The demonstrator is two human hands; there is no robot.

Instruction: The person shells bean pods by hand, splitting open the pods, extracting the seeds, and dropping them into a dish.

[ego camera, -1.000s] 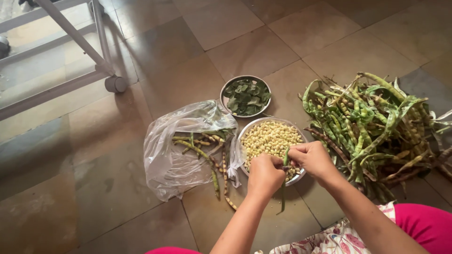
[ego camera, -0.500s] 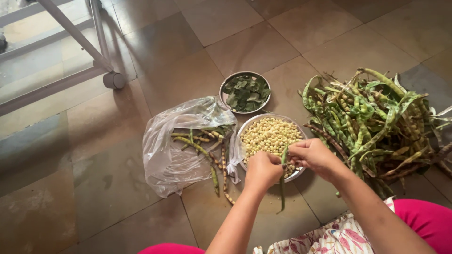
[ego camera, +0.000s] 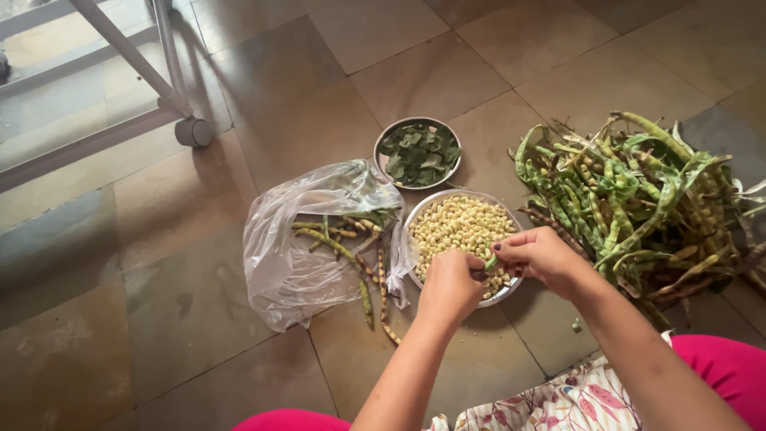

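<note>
1. The tiled floor point(ego camera: 263, 104) carries everything here; a white metal frame with a wheel point(ego camera: 194, 132) stands at the top left.
2. A big heap of green bean pods point(ego camera: 638, 199) lies on the floor to the right, close to the right hand.
3. A clear plastic bag point(ego camera: 295, 255) lies on the left, with a few long pods on it and beside it.
4. A round metal bowl of pale beans point(ego camera: 459, 227) sits in the middle, under both hands.
5. A smaller metal bowl of dark green bits point(ego camera: 419, 152) sits just behind it.
6. The left hand point(ego camera: 448, 287) and the right hand point(ego camera: 542, 259) meet over the near edge of the bean bowl.
7. Both sets of fingers are closed tight on one small green pod point(ego camera: 491, 262), pinching it between them.
8. The pod looks light, thin and bendy. I think it is best held at its two ends, softly, so the little beans do not pop out and roll off.
</note>
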